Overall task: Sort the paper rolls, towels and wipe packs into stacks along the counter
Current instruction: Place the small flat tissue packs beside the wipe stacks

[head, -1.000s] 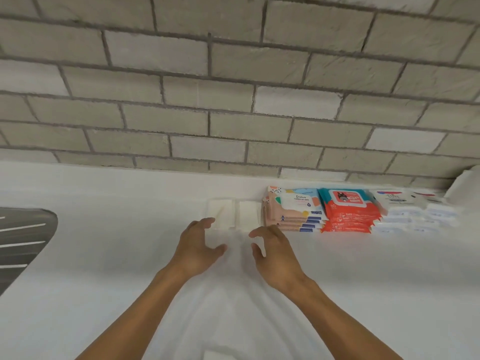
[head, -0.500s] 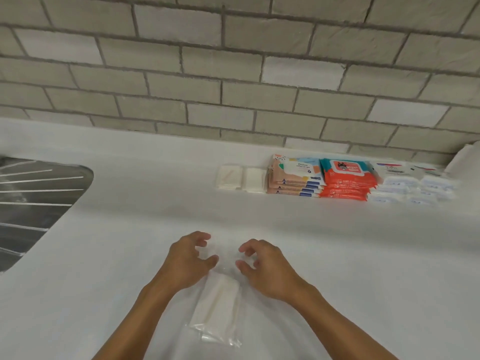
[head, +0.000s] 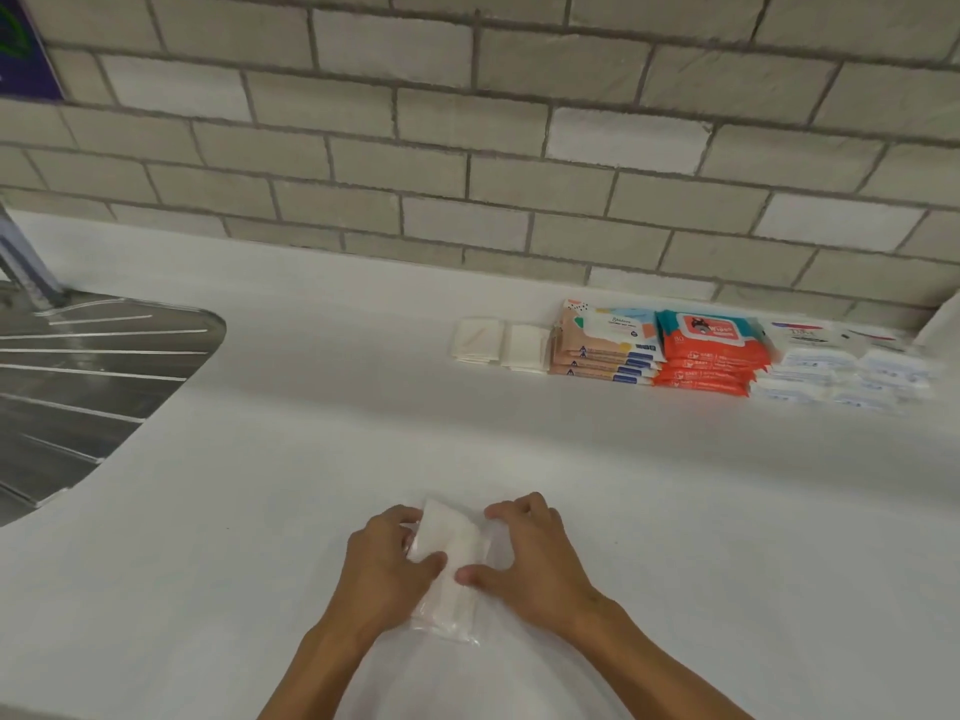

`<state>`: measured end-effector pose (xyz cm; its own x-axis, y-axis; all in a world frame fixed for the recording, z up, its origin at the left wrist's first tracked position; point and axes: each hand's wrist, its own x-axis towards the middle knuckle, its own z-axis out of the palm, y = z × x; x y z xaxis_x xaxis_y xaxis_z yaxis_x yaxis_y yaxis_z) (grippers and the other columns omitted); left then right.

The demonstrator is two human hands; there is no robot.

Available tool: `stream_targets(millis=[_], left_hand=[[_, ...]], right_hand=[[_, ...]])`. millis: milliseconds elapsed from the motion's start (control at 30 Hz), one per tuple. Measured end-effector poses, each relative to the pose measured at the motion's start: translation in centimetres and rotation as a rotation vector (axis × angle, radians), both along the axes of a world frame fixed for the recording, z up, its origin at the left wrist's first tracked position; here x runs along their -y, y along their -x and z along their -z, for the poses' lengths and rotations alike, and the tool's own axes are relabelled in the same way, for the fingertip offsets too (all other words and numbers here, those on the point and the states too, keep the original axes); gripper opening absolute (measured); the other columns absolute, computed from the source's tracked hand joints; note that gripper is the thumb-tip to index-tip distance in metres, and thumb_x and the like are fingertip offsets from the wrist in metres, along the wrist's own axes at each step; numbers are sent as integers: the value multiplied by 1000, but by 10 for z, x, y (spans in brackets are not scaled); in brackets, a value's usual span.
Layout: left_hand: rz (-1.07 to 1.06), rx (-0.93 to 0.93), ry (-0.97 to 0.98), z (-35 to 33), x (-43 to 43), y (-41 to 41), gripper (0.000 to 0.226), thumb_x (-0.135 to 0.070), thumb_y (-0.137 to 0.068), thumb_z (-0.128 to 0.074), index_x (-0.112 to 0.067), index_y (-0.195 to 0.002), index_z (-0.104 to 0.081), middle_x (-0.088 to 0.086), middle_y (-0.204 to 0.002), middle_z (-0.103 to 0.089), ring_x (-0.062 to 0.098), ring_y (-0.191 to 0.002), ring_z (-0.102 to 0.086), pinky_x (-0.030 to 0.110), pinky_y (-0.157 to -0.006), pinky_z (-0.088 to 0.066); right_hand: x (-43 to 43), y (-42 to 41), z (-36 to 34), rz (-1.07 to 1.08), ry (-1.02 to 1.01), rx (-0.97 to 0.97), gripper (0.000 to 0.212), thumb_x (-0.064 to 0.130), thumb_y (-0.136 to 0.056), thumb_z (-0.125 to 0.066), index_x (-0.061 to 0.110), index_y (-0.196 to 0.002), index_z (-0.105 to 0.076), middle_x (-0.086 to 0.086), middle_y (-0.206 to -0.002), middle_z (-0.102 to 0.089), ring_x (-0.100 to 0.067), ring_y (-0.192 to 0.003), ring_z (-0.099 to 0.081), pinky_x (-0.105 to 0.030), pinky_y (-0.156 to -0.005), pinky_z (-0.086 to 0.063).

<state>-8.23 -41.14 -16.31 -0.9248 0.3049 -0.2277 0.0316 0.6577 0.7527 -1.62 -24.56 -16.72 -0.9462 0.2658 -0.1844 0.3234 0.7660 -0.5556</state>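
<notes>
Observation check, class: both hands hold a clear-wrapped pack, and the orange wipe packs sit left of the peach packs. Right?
No: the head view shows the orange wipe packs right of the peach packs. Left hand and right hand hold the clear-wrapped pack.

- The wrapped pack point(head: 452, 553) lies on the counter point(head: 311, 459) straight before you, near the front edge, its length running away from you.
- Your left hand point(head: 387, 569) grips its left side and your right hand point(head: 535, 558) its right side, with both thumbs on top.
- The drainboard point(head: 93, 376) is set into the counter to your left, well apart from the pack.
- The wall point(head: 467, 148) stands behind the counter.
- A row runs along the wall, behind the pack and to your right: a small folded stack point(head: 478, 341) at the left end, a second small stack point(head: 525, 348) just beside it, then the wipe pack stacks point(head: 711, 356) side by side further right.
</notes>
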Motion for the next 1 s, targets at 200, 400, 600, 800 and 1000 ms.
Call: stream_targets(millis=[200,400,600,800,1000], left_hand=[[-98,18,-75,-6,17,7,6,-19,-83,-73,-20,-86,-67,-4,-81,-72,14,-77,-68,30,-69,-54],[-156,42,-170,-9,26,9,12,-14,-88,-67,-23,-96,-66,-8,-88,-72,13,-83,-69,28,-69,-48],[-143,162,-234,-8,28,11,19,-16,-90,-63,-27,-105,-65,-5,-98,-73,17,-91,-71,41,-85,-57],[-72,315,-352,-11,23,16,21,-7,-93,-60,-20,-107,-68,0,-98,-77,16,-87,-74,30,-75,-57],[-63,367,-442,-14,33,19,17,-11,-95,-62,-21,-107,-69,0,-99,-78,18,-90,-75,38,-87,-58]], right_hand=[[9,-4,-2,-52,-112,59,106,79,-57,-71,30,-144,-35,3,-129,-31,-17,-119,-32,-31,-106,-35],[14,1,-5,-33,-106,81,88,72,-55,-78,30,-126,-44,5,-121,-30,-16,-114,-32,-29,-102,-35],[20,7,-8,-10,-39,130,96,58,-62,-83,25,-138,-35,1,-131,-39,-21,-120,-38,-32,-102,-41],[22,8,-6,23,109,104,96,42,-66,-87,30,-143,-32,3,-130,-55,-21,-121,-48,-32,-99,-44],[13,9,-3,328,525,-84,94,5,-67,-87,40,-133,-30,-2,-98,-64,-18,-88,-68,-32,-80,-59]])
